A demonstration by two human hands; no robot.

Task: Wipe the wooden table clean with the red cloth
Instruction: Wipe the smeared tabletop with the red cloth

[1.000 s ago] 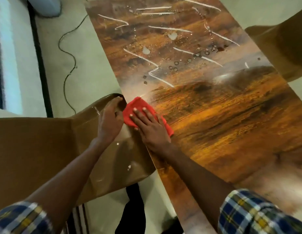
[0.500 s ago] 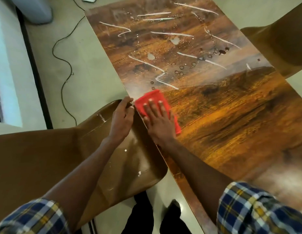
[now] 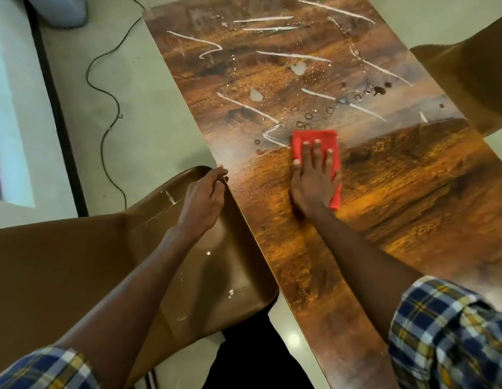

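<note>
Right hand [image 3: 314, 178] flat, pressing folded red cloth [image 3: 317, 147] on brown wooden worktop [image 3: 398, 206]; left hand [image 3: 200, 200] gripping brown plastic chair [image 3: 118, 248]. Best pushed toward twelve o'clock, firmly, through white streaks [image 3: 244, 108].

Two hands [image 3: 314, 178] – one red cloth [image 3: 314, 140] – one wooden table [image 3: 412, 206] – two chairs [image 3: 75, 262].

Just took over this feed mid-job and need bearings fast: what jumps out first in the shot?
The bright red folded cloth stands out, pressed flat under the right hand at mid-table. Beyond it, white streaks and droplets cover the far half of the long wooden table, while the near half looks wiped. The left hand grips the edge of the brown plastic chair beside the table's left edge.
</note>
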